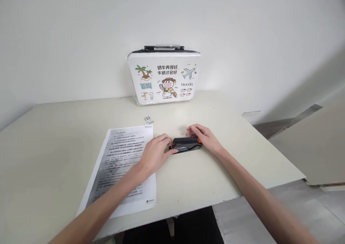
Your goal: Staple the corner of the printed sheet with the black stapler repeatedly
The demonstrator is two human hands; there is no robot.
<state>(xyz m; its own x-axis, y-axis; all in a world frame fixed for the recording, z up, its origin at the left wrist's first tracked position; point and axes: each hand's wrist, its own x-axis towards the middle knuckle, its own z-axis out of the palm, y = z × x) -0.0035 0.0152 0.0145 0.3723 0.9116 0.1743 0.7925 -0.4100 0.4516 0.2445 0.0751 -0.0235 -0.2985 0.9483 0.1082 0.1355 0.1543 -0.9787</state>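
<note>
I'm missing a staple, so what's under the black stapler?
Pale tabletop shows around the black stapler; its underside, and anything directly beneath, is covered. The left hand and right hand partly hide its ends.

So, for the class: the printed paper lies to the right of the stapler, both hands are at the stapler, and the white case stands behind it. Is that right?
Not quite: the printed paper lies to the left of the stapler, as the head view shows. The left hand and right hand are at the stapler, and the white case stands behind it.
</note>
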